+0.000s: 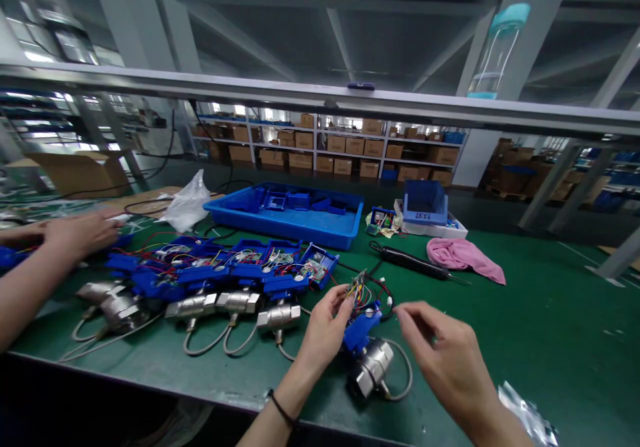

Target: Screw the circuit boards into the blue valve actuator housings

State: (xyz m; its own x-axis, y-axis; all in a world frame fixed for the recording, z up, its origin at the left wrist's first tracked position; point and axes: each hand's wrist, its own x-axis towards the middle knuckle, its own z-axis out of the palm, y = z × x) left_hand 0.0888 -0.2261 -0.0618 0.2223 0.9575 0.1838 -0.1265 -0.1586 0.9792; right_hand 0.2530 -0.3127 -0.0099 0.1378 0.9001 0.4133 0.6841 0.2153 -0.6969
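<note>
My left hand (327, 323) pinches a small circuit board (358, 283) with colored wires. Beneath it, a blue actuator housing (361, 330) sits on a metal ball valve (371, 368) with a grey cable looping at its side. To the right of the wires, my right hand (445, 350) has thumb and forefinger closed together; whatever may be between the tips is too small to tell. A white connector (389, 300) on thin wires is close to those fingertips. Further left stand several similar valves (279, 317) with opened blue housings (317, 265) showing boards and wires.
A co-worker's arm (65, 247) reaches in from the left. Behind the valves lies a blue tray (287, 230) with blue parts. A black electric screwdriver (410, 260), pink cloth (465, 257) and blue bin (425, 201) are right of it. A shelf beam (300, 93) crosses above.
</note>
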